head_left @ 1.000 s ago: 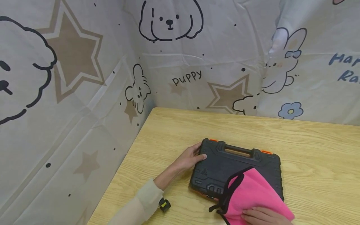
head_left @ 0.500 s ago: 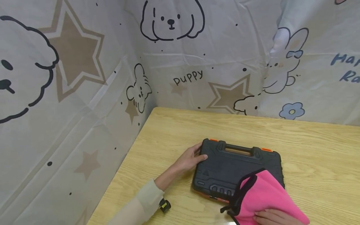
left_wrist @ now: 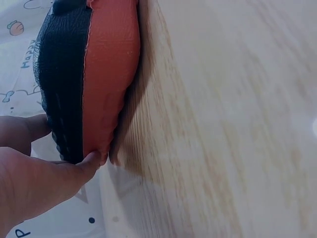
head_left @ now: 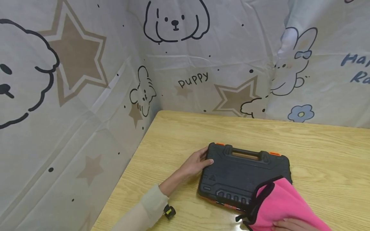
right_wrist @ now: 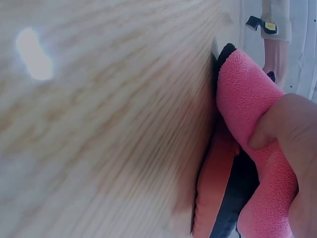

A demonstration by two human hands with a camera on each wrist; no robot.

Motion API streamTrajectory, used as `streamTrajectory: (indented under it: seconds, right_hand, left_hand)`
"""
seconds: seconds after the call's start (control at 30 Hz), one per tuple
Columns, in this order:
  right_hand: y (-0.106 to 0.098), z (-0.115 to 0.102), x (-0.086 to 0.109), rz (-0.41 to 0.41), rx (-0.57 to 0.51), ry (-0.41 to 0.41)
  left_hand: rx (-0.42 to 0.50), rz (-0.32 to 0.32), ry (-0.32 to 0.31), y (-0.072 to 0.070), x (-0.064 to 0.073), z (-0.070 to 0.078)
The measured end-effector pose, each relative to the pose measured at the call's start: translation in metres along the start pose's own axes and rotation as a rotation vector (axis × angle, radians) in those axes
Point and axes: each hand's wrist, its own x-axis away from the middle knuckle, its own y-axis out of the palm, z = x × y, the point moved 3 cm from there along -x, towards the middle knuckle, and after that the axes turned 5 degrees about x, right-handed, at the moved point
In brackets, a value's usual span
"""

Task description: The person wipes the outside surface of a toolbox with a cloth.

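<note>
Black-and-orange carrying case (head_left: 234,175) lies on the surface (head_left: 176,138) between the left hand (head_left: 193,164), gripping its left edge, and the right hand (head_left: 291,225), clasping pink cloth (head_left: 289,202) over the case's near right corner

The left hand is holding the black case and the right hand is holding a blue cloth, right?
Nearly! The cloth is pink, not blue, as the head view shows. The left hand does hold the black case, and the right hand the cloth.
</note>
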Motion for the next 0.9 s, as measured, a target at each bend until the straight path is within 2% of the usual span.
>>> streamTrajectory:
  seconds: [0.17, 0.23, 0.3, 0.4, 0.53, 0.67, 0.77, 0.9]
  right_hand:
    - [-0.003, 0.003, 0.01, 0.029, -0.023, 0.027]
    - [-0.002, 0.004, 0.015, 0.052, -0.047, 0.041]
    - [-0.001, 0.008, 0.019, 0.093, -0.078, 0.018]
    - [0.002, 0.013, 0.025, 0.102, -0.103, -0.016]
    - [-0.004, 0.021, 0.033, 0.042, -0.089, -0.005]
    - [-0.019, 0.029, 0.036, -0.031, -0.066, 0.01]
    - [-0.039, 0.034, 0.035, -0.068, -0.033, 0.08]
    - [-0.074, 0.043, 0.033, -0.105, 0.009, 0.307]
  left_hand:
    - [-0.01, 0.007, -0.002, -0.001, 0.0, 0.0]
    - [0.003, -0.01, 0.012, -0.002, 0.0, -0.001]
    - [0.029, -0.036, 0.032, -0.001, -0.001, -0.001]
    - [0.061, -0.061, 0.059, -0.001, -0.001, -0.002]
    - [0.029, -0.028, 0.05, 0.0, 0.0, 0.0]
    - [0.029, -0.037, 0.062, 0.001, -0.001, 0.002]
    - [0.021, -0.028, 0.056, 0.002, -0.001, 0.003]
    - [0.013, -0.008, 0.048, 0.002, -0.001, 0.004]
